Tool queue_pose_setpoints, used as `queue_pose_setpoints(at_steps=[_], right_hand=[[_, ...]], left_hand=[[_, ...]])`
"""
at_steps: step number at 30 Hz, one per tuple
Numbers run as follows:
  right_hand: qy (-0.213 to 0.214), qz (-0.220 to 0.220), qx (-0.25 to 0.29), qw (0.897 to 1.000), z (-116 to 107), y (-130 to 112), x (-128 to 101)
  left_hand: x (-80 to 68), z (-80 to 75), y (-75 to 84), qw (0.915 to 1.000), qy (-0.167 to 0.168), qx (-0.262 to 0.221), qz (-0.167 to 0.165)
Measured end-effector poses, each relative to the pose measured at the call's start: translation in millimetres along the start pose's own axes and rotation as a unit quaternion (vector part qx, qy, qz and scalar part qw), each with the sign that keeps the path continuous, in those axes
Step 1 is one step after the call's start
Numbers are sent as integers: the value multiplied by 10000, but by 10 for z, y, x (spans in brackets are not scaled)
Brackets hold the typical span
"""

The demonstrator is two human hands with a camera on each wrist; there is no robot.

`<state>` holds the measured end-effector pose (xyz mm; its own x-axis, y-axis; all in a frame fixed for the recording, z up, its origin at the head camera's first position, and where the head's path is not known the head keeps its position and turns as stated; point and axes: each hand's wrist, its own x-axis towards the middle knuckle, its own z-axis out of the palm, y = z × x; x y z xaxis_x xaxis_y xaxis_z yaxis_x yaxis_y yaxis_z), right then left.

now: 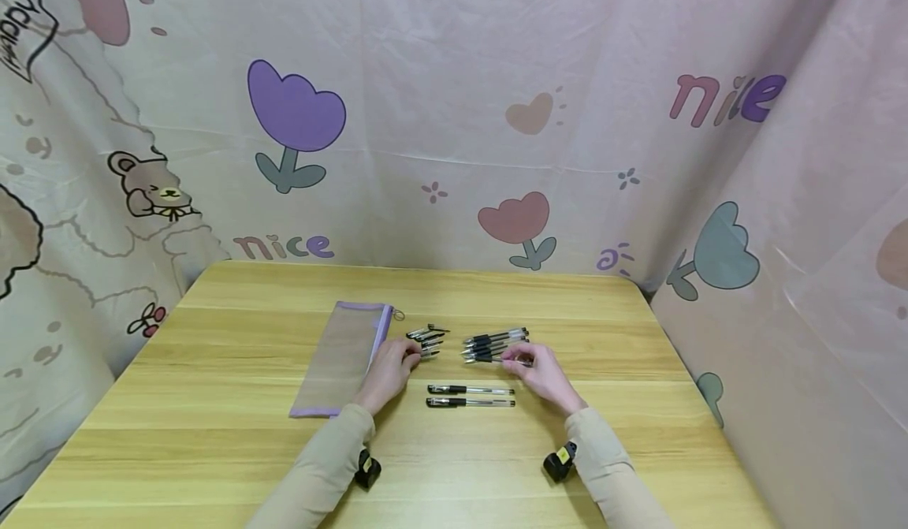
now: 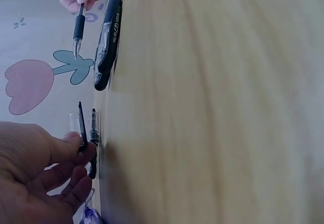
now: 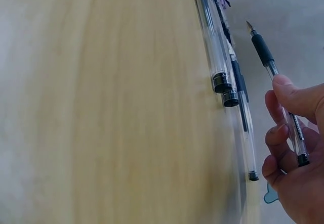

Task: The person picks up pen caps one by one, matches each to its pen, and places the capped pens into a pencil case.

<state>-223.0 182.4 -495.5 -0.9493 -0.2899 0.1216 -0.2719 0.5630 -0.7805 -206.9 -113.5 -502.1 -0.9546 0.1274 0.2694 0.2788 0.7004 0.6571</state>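
Observation:
My left hand (image 1: 388, 370) pinches a clear pen cap (image 2: 82, 128) with a black clip between thumb and fingertips, beside a small group of loose caps (image 1: 429, 333). My right hand (image 1: 542, 373) holds an uncapped gel pen (image 3: 262, 50) by its clear barrel, its metal tip pointing away from the palm and toward the left. Several uncapped pens (image 1: 495, 338) with black grips lie side by side just beyond that hand. Nearer to me, two capped pens (image 1: 471, 390) lie parallel on the table, between the hands.
A see-through mesh pouch (image 1: 333, 363) with purple edging and a zipper lies flat on the wooden table (image 1: 213, 379), left of the caps. Patterned fabric (image 1: 426, 103) hangs behind the table and along its sides. Both wrists carry small black cameras (image 1: 367, 470).

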Motion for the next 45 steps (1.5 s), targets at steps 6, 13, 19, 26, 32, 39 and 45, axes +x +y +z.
queue_pose_setpoints(at_steps=[6,13,19,26,32,39,45], right_hand=[[55,29,-7,10000,3,-34,0],[43,-54,-5,10000,2,-91,-7],[-48,-219,49,9997,10,-108,-2],[-114,-271,60,9995,15,-134,6],[-153,-258,82,9995,15,-153,13],[-173,-388,115,9990,23,-163,19],[-199,-437,105,9988,32,-171,19]], left_hand=[[-30,-15,16,9998,-47,-176,94],[-50,-5,34,9984,-241,-446,258],[-45,10,68,9970,-344,-585,377],[-38,-1,107,9960,-453,-621,449],[-31,-5,134,9944,-627,-704,478],[-21,1,153,9936,-721,-650,580],[-30,-9,185,9933,-742,-713,520]])
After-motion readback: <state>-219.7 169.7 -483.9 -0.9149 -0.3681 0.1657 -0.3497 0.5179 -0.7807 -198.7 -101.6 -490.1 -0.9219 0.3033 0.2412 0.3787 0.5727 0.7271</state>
